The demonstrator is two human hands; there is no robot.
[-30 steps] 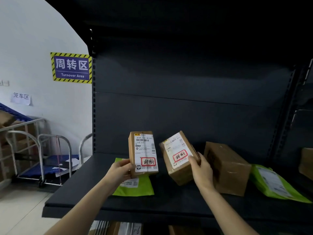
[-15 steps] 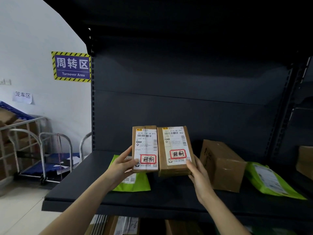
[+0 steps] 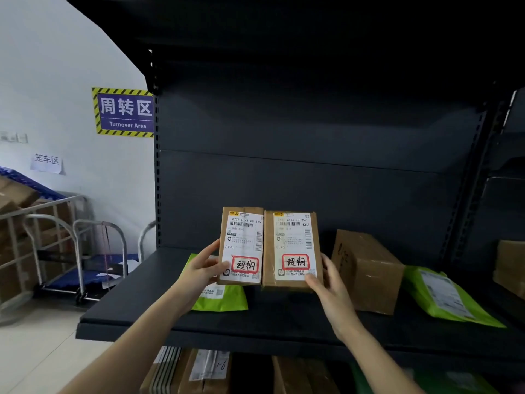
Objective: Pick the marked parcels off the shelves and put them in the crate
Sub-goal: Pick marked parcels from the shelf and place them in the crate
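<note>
The left hand (image 3: 203,273) is clamping fingers and thumb on one marked parcel (image 3: 241,245), the right hand (image 3: 326,282) likewise on another (image 3: 291,250), both upright, touching, lifted off the dark shelf (image 3: 159,311). Crating is remaining (no crate showing). Trolleys (image 3: 76,251) are waiting at nine o'clock, an unmarked box (image 3: 366,271) at three.
</note>
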